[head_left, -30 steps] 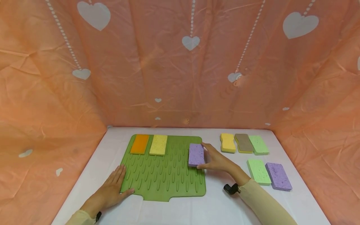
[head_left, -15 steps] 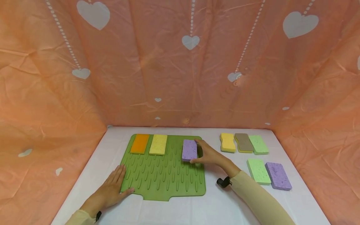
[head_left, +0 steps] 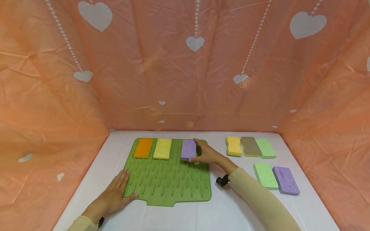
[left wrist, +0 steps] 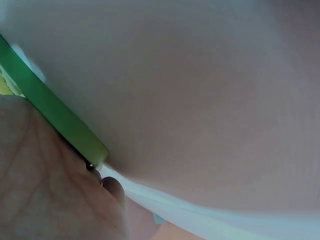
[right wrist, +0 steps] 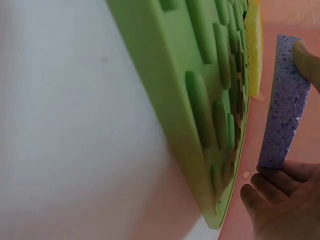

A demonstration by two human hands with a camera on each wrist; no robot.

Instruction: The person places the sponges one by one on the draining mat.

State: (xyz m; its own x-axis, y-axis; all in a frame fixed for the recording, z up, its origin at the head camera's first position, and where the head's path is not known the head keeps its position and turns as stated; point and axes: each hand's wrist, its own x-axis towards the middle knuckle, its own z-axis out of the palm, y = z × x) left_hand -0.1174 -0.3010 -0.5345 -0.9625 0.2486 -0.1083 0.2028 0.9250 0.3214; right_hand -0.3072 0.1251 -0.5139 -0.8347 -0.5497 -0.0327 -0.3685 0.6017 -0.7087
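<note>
Between thumb and fingers, my right hand [head_left: 208, 154] pinches a purple sponge [head_left: 188, 149] by its two short ends. In the right wrist view the sponge [right wrist: 286, 102] is raised a little off the green ridged mat [right wrist: 165, 95]. My left hand [head_left: 113, 194] lies flat with straight fingers on the left edge of the mat [head_left: 162, 203], its thumb at the lower corner. On the mat's far side lie an orange sponge [head_left: 143, 148] and a pale yellow sponge [head_left: 162, 149], left of the purple one.
Right of the mat, a yellow sponge [head_left: 233, 146], a grey-topped scouring sponge [head_left: 251, 146] and a green sponge [head_left: 266, 148] lie in a row. Nearer are another green sponge [head_left: 266, 175] and a second purple sponge [head_left: 286, 180]. Orange curtain [head_left: 173, 80] encloses the white table [head_left: 231, 213].
My right hand has carried the purple sponge left and away from me, from the mat's right edge toward its far side, closer to the pale yellow sponge. The left hand has stayed put.
</note>
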